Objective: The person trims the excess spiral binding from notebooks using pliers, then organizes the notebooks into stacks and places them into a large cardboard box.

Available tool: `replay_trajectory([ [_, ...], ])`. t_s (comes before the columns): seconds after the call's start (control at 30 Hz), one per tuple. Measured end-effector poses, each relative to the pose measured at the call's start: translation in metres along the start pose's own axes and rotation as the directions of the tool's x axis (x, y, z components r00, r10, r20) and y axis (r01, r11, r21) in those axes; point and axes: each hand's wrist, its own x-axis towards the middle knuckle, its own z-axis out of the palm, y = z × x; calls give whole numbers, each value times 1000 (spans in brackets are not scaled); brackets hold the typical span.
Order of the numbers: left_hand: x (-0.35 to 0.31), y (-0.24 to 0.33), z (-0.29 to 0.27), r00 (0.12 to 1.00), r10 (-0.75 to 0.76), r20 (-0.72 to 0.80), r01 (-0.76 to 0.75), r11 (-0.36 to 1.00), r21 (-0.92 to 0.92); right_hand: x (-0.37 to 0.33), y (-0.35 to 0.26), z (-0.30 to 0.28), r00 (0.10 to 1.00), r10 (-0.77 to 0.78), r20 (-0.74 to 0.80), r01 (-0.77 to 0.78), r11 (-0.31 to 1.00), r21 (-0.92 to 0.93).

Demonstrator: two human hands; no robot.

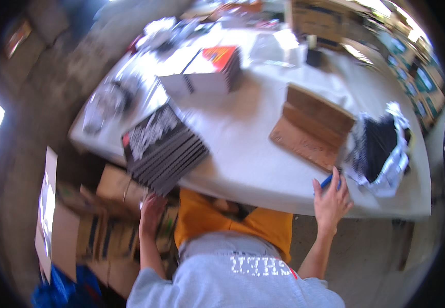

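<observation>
A fanned stack of black notebooks [167,149] with pale print lies at the table's near left edge. My left hand [152,209] is just below its near corner; the fingers are blurred, and I cannot tell whether they touch it. At the near right, my right hand [331,201] rests at the table's edge, thumb and fingers closed around a slim blue pen-like tool [326,181]. Its exact kind is unclear. Just beyond those fingertips sits a brown stepped block [312,128], wood or cardboard, with faint handwriting on its lower face.
Right of the block lies a crumpled white plastic bag [387,177] around dark contents [379,143]. Farther back stand thick stacks of white-edged books [202,82], one with an orange cover. Clear plastic wrap [104,105] lies left. Cardboard boxes [114,233] stand below the table.
</observation>
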Motion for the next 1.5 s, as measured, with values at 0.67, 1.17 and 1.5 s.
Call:
replay_trajectory([
  [0.67, 10, -15, 82, 821, 412, -395, -369, 911, 182, -81, 38, 45, 744, -546, 386, -147, 430, 891],
  [1.17, 1, -14, 71, 884, 368, -289, -393, 919, -34, -14, -67, 214, 628, -749, 212, 747, 656, 104],
  [1.5, -6, -18, 70, 913, 334, -235, -335, 941, 36, -105, -140, 70, 298, -674, 675, 175, 734, 656],
])
